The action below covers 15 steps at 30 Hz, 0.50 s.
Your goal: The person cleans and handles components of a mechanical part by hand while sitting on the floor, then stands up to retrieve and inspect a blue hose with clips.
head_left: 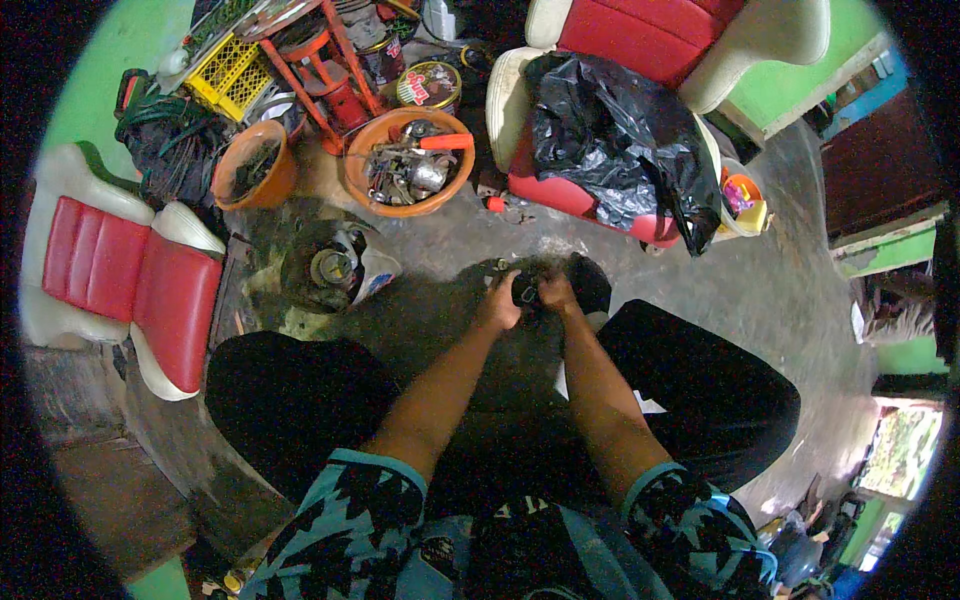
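Note:
Between my knees, low over the concrete floor, both hands meet at a small black part (525, 291); its exact kind is too dark and small to tell. My left hand (505, 303) is closed around its left side, with the thumb along the edge. From the right, my right hand (556, 291) has its fingers curled against the same part. Just beyond the left hand lie a few small bits that I cannot make out. A dark rounded shape (590, 285) is beside my right hand.
An orange bucket of metal parts and tools (357, 160) stands ahead, beside another orange bucket (285, 185). A red-and-cream seat (510, 110) bears a black plastic bag (610, 140). Another red-and-cream seat (90, 260) is at left. A round metal part (330, 266) lies left of my hands.

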{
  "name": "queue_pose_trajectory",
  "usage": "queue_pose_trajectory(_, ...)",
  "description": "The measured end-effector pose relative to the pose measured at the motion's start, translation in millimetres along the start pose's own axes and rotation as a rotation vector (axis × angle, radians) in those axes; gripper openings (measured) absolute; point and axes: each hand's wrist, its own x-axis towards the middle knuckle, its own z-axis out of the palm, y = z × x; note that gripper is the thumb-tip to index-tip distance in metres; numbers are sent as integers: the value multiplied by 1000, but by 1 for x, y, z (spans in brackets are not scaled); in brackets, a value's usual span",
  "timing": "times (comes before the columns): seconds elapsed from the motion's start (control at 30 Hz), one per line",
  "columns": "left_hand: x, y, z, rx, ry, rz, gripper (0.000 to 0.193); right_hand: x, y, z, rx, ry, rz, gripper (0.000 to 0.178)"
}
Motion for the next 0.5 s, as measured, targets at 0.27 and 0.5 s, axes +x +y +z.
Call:
queue_pose_trajectory(0.27, -14, -41, -33, -41, 138, 6, 64, 11, -33, 32, 49, -84, 148, 30)
queue_pose_trajectory(0.5, 8, 49, -84, -249, -97, 96, 78, 32, 78, 4, -92, -311, 202, 34)
